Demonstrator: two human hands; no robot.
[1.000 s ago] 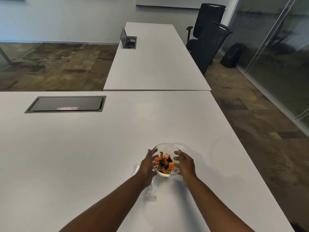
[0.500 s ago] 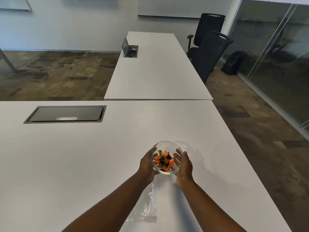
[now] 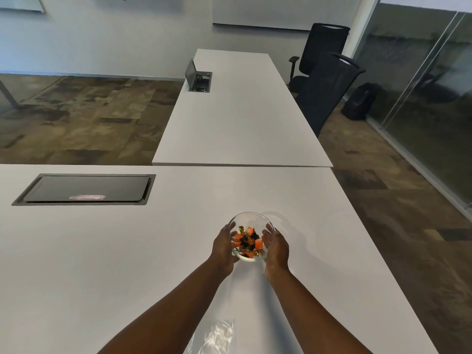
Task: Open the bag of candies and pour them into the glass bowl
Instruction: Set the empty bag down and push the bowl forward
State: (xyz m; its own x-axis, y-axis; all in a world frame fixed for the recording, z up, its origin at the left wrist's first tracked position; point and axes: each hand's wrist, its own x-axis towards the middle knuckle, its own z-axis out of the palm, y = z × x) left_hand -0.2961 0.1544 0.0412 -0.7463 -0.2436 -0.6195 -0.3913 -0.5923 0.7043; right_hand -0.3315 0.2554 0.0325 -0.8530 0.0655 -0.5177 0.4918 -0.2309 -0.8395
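We see both hands cupped round the glass bowl (image 3: 251, 238) on the white surface (image 3: 127, 251): left hand (image 3: 224, 247) w/ fingers curled against its left wall, right hand (image 3: 275, 249) w/ fingers pressed to its right wall. Candies (image 3: 247, 241), orange & dark wrappers, sit inside the bowl. The clear plastic bag (image 3: 214, 337), flat & empty-looking, lies on the surface near us, between the forearms, well apart from the bowl.
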